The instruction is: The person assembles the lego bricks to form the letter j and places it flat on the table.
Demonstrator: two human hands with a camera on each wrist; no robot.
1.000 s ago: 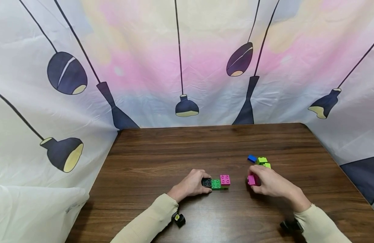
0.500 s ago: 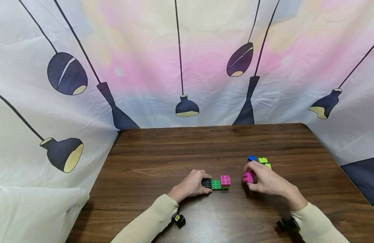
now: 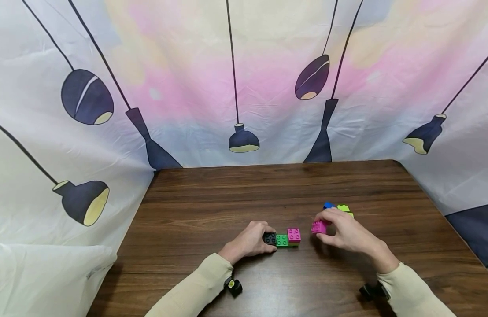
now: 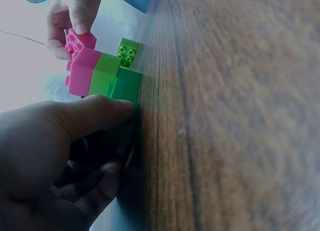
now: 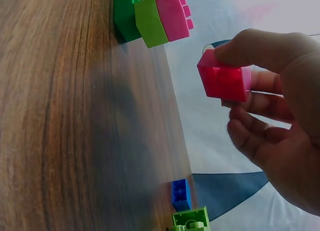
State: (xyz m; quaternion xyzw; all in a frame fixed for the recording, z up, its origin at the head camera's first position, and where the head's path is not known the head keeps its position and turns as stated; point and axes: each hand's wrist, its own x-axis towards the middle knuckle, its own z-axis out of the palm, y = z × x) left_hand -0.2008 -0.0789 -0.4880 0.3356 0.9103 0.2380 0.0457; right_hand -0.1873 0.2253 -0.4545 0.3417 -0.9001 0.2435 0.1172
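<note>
My left hand (image 3: 249, 240) grips the black building block (image 3: 270, 239) at the left end of a small assembly on the table. A green block (image 3: 282, 241) joins it on the right. At the far end a pink block (image 3: 293, 234) sits on a lime block (image 5: 151, 25). To the right of this assembly, my right hand (image 3: 351, 233) pinches another pink block (image 5: 225, 82) between thumb and fingers. That block is raised off the tabletop, its hollow underside showing in the right wrist view. It is apart from the assembly.
Beyond my right hand lie a blue block (image 3: 329, 205) and lime blocks (image 3: 343, 208), partly hidden by the hand in the head view. The brown wooden table (image 3: 212, 193) meets a printed cloth backdrop (image 3: 196, 88) along its back edge.
My right hand has moved left and slightly away from me with the pink block, nearer the assembly. The block has turned so its studs show. My left hand stays put.
</note>
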